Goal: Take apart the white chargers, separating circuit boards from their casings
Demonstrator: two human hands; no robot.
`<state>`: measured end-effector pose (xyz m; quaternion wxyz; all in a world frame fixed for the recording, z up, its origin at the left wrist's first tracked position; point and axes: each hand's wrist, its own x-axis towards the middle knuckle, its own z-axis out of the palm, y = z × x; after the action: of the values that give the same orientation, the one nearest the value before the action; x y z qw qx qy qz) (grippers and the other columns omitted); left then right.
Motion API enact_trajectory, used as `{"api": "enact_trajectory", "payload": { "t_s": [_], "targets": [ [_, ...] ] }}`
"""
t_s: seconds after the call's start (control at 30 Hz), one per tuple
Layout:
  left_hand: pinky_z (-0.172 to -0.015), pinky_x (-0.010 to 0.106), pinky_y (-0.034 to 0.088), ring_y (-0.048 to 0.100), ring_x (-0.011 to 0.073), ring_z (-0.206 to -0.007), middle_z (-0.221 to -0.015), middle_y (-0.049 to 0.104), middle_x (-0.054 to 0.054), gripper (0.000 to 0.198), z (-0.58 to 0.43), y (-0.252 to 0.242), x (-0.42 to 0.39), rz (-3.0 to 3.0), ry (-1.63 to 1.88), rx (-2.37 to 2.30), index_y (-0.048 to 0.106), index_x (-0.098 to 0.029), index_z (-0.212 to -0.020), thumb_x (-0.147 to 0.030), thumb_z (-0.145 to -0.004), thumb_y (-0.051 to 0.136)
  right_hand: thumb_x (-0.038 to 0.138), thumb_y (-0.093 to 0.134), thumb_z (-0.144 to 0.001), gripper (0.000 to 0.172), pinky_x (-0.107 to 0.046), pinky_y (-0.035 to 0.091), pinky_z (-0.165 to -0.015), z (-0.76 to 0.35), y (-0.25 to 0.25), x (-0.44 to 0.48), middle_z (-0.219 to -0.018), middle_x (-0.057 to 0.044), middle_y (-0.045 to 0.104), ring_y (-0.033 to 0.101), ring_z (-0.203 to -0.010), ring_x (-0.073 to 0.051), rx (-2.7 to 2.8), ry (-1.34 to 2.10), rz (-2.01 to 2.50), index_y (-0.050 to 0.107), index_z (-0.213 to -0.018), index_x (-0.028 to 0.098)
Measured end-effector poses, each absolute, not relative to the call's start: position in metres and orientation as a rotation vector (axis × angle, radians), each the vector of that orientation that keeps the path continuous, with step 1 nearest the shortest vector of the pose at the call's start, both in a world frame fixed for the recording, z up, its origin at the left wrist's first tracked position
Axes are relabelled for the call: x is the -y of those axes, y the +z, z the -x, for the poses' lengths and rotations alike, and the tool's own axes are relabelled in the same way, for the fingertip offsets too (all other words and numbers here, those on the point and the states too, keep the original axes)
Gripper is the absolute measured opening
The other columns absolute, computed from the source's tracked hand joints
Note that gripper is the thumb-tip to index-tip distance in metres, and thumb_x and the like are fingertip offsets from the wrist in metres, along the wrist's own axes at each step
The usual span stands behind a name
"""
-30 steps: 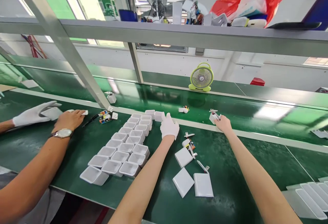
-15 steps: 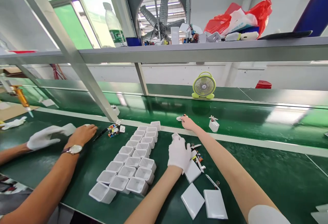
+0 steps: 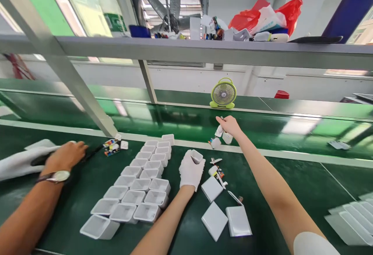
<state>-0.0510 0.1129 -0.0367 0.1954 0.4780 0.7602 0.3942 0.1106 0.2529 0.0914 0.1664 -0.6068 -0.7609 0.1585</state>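
Note:
My left hand (image 3: 190, 169), in a white glove, is closed around a small white open box (image 3: 196, 156) just above the table. Bare and reaching over the green belt, my right hand (image 3: 231, 126) pinches a small white part (image 3: 219, 130) whose details I cannot make out. Close below those fingers is a white box (image 3: 227, 137), and beside it lies a white piece with coloured components (image 3: 215, 142). Right of my left hand are a small electronic assembly (image 3: 217, 171) and several flat white cases (image 3: 215, 220).
Rows of white open boxes (image 3: 134, 197) cover the table to the left. A co-worker's gloved hand (image 3: 26, 161) and bare hand (image 3: 65, 158) work at far left. A green fan (image 3: 223, 93) stands behind the belt. White trays (image 3: 349, 220) are at right; a shelf (image 3: 186, 49) spans above.
My right hand has moved right and farther back along the belt, to the white box. My left hand has shifted away from the electronic assembly, and a small white box now shows in it.

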Motion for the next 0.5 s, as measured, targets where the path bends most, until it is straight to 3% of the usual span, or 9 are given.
{"api": "enact_trajectory", "payload": {
  "t_s": [0.17,0.37,0.5],
  "targets": [
    [-0.110,0.047,0.050,0.060,0.0342,-0.132,-0.143,0.057,0.019,0.069,0.045,-0.038,-0.104,-1.307,1.240,-1.998,0.046,-0.019,-0.144,-0.031,-0.083,0.075,0.042,0.063,-0.100,0.028,-0.036,0.061,-0.081,-0.135,0.089,-0.221,-0.103,-0.005,0.072,0.070,-0.089,-0.018,2.571,0.484,1.826,0.070,-0.104,0.015],
    [-0.104,0.041,0.056,0.065,0.0291,-0.124,-0.141,0.058,0.015,0.083,0.034,-0.034,-0.082,-1.387,1.478,-1.780,0.038,-0.022,-0.148,-0.036,-0.078,0.079,0.042,0.062,-0.100,0.031,-0.042,0.059,-0.088,-0.148,0.077,-0.185,-0.116,-0.007,0.070,0.069,-0.100,-0.021,2.778,0.400,1.803,0.067,-0.117,0.017],
    [-0.103,0.045,0.056,0.066,0.0304,-0.118,-0.130,0.064,0.014,0.076,0.030,-0.031,-0.071,-1.558,1.655,-1.678,0.046,-0.020,-0.140,-0.036,-0.074,0.081,0.038,0.065,-0.098,0.032,-0.046,0.058,-0.093,-0.166,0.070,-0.174,-0.126,-0.009,0.066,0.067,-0.109,-0.023,2.764,0.254,1.973,0.065,-0.123,0.018]
  ]
}}
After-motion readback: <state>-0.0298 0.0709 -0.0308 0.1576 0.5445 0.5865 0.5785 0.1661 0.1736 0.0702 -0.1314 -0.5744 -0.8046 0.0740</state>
